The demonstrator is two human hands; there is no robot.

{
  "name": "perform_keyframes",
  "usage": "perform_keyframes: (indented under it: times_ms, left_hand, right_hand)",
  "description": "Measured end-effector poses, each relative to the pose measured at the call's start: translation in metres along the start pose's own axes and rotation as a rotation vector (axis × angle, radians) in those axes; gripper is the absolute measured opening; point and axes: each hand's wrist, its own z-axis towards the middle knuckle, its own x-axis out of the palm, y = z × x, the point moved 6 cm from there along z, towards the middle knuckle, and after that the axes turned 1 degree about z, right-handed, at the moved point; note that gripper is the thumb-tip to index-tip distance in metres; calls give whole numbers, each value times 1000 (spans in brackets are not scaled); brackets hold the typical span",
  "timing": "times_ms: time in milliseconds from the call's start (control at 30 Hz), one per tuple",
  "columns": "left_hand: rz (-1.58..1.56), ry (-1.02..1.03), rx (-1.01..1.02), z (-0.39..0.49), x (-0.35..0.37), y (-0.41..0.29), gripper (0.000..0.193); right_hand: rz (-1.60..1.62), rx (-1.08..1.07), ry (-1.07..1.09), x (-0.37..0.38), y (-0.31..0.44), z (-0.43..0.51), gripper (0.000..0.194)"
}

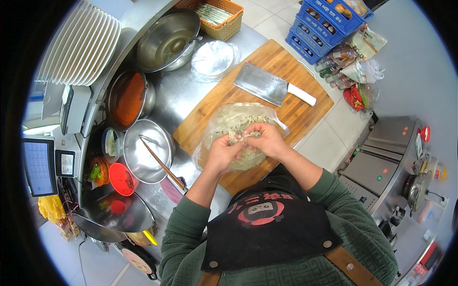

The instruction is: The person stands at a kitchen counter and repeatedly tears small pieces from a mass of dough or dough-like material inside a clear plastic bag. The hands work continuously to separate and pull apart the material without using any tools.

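Observation:
A clear plastic bag [211, 125] lies spread on a bamboo cutting board [200, 118], heaped with pale, greenish-beige shredded food [250, 121]. Over the heap, my left hand [224, 152] and my right hand [266, 140] meet fingertip to fingertip. Between them they pinch a small pale piece of this food [234, 136]; its exact kind cannot be told. Beyond the bag, a cleaver [263, 84] with a white handle rests flat on the board, its handle pointing right. Neither hand touches it.
Left of the board stand an empty steel bowl [148, 153] with chopsticks [161, 162] across it, a pot of red powder [127, 100] and a large bowl of liquid [171, 46]. A red cup [121, 179] sits nearer. Blue bottle crates [315, 32] are stacked on the floor.

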Motion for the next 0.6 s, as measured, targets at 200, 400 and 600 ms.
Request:
perform_keyframes:
  times_ms: [200,400,600]
  left_hand:
    - [90,-158,-3,1,-7,-4,6]
    - [-116,-119,-23,0,-1,-5,10]
    - [-75,-18,20,-1,7,-1,13]
  right_hand:
    - [117,50,6,0,2,-4,12]
    - [-20,-45,-61,2,6,0,16]
    - [160,71,31,7,-5,-1,15]
